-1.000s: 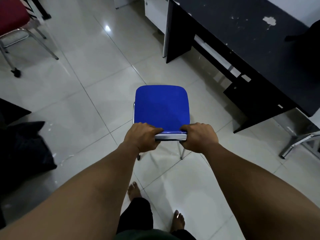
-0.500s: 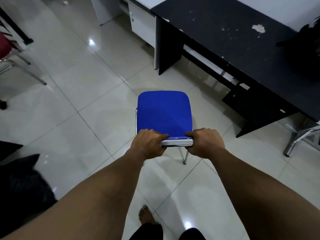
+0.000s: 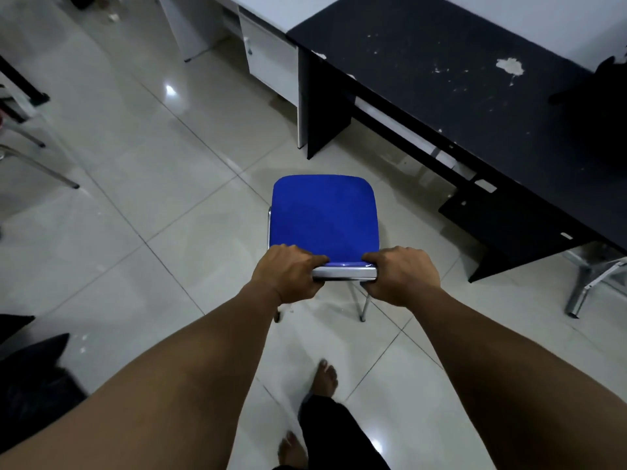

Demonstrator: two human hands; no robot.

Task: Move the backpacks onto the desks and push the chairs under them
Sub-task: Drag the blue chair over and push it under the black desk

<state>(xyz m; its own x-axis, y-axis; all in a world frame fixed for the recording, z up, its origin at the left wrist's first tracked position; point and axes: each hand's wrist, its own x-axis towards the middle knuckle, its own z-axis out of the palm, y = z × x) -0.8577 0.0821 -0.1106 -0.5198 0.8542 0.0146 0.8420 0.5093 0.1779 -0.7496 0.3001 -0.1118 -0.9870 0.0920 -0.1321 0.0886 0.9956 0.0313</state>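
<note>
A blue-seated chair [image 3: 324, 215] with chrome legs stands on the tiled floor in the middle of the view. My left hand [image 3: 288, 274] and my right hand [image 3: 400, 274] both grip the top of its backrest, one at each end. A black desk [image 3: 475, 96] with a chipped top stands to the right, its open knee space facing the chair. A dark backpack [image 3: 607, 86] rests on the desk at the right edge, mostly cut off. Another dark bag [image 3: 34, 378] lies on the floor at the lower left.
A white desk [image 3: 268, 15] with a drawer unit adjoins the black desk at the top. Chrome legs of another chair [image 3: 590, 283] show at the right, and a further chair frame [image 3: 30, 154] at the left. My bare feet are below the chair.
I have stepped forward with the chair in both hands. The desks have come closer and more of the white desk shows. The floor bag has slid toward the lower left.
</note>
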